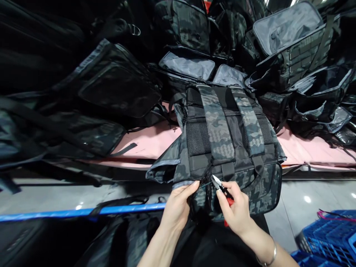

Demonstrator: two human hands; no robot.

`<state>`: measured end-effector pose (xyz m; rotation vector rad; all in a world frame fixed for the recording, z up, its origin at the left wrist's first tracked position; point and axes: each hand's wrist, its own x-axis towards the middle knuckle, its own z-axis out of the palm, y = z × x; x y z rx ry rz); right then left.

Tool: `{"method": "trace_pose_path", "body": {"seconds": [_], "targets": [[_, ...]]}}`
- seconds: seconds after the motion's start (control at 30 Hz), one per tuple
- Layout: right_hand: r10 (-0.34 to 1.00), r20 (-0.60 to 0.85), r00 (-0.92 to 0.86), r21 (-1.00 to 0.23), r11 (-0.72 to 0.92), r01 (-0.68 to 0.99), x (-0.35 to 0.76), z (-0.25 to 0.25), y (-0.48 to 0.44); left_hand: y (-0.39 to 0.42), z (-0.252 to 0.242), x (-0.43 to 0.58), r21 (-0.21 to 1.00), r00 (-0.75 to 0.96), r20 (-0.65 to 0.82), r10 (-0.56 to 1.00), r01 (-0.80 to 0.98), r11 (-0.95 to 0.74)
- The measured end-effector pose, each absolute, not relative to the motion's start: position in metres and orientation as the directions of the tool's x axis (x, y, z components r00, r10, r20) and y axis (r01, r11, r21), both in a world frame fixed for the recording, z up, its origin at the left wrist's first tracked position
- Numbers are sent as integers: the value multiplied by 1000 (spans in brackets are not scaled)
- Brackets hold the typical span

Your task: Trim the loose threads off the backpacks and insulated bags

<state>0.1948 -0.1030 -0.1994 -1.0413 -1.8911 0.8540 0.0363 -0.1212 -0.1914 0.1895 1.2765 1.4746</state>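
Pink covering shows on a counter (314, 148) beyond our fingers, heaped with dark and camouflage bags (300, 63), several gaping to show grey lining. Just beyond both hands lies a camouflage backpack (198, 137), shoulder straps (219, 129) facing up, its near end overhanging the counter's edge. Our left hand (175, 207) has thumb and fingers pinched closed on the backpack's fabric edge. Our right hand (235, 205) curls closed around small snips (218, 181) with red on the handle; their pointed blades project beyond the right fingertips, up and to the left, near a dark seam. We cannot tell whether the tips touch anything. We judge the step in hand to be trimming there; the next move calls for a steady edge in the left fingers and careful aim, so the blades miss the cloth. Left of our fingers runs a blue bar (125, 209); to their lower right, blue baskets (330, 233) stand on pale floor (314, 200).
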Motion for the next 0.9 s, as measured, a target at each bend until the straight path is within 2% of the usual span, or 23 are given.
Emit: {"method": "trace_pose_path", "body": {"seconds": [0.33, 0.67, 0.77, 0.83, 0.9], "targets": [[874, 326, -361, -821, 451, 350, 187, -200, -101, -121, -193, 36, 798, -380, -465, 800, -570, 193], [871, 267, -412, -787, 443, 428, 185, -184, -96, -120, -191, 37, 810, -394, -443, 805, -560, 172], [881, 250, -402, -832, 407, 376, 187, -182, -93, -120, -192, 37, 824, -393, -435, 810, -537, 182], [905, 224, -361, -886, 343, 313, 192, -183, -91, -124, -196, 37, 854, -415, -420, 807, -482, 196], [925, 209, -317, -922, 294, 250, 200, -185, -91, -134, -198, 36, 926, -481, -341, 807, -318, 202]]}}
